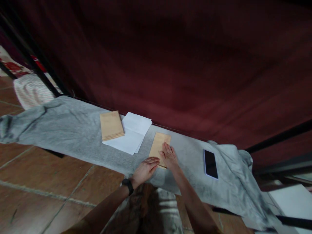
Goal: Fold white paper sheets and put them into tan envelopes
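A brown paper envelope [159, 143] lies flat on a grey cloth [73, 130] spread over a low surface. My right hand [168, 157] rests flat on the envelope's near end, fingers stretched out. My left hand [144, 170], with a black band at the wrist, lies beside it on the cloth, its fingertips touching the envelope's near left corner, fingers extended.
A stack of brown envelopes [111, 125] sits on white paper sheets [133, 133] to the left. A dark phone [210, 163] lies face up to the right. A dark red curtain [182, 65] hangs behind. The floor [48, 182] has brown tiles.
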`<state>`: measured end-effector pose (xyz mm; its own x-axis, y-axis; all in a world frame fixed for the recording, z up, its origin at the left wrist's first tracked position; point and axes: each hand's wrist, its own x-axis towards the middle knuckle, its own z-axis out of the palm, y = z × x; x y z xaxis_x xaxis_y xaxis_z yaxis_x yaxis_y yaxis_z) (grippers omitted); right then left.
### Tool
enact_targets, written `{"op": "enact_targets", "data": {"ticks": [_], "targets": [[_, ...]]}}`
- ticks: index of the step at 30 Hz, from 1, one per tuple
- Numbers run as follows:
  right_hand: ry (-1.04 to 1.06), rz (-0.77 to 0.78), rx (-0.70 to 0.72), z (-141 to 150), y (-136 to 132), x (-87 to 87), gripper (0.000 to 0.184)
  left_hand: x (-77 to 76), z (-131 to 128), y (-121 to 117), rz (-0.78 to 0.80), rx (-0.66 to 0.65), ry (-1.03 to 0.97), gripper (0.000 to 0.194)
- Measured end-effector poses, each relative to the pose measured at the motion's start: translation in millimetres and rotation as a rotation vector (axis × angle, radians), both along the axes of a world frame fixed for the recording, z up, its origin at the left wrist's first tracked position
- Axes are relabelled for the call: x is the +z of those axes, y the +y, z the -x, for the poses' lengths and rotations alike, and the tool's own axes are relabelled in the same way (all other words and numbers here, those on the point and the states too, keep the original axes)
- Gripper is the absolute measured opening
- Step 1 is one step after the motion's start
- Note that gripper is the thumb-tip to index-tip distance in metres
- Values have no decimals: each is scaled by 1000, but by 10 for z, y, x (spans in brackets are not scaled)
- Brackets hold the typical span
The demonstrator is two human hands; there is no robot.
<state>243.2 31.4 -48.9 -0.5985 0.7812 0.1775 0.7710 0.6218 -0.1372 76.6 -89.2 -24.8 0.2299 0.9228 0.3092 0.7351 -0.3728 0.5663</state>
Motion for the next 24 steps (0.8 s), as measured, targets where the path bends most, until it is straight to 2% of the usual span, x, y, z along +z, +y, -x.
{"op": "enact_targets", "data": {"ticks": [13,19,24], "targets": [[76,-16,94,-191,-473,-6,50,34,-15,-26,-59,3,0,29],[148,33,61,-282,-754,35,47,33,-15,-41,-53,10,11,28],[235,79,10,-302,-848,84,44,8,-9,-34,-33,1,8,31]]}}
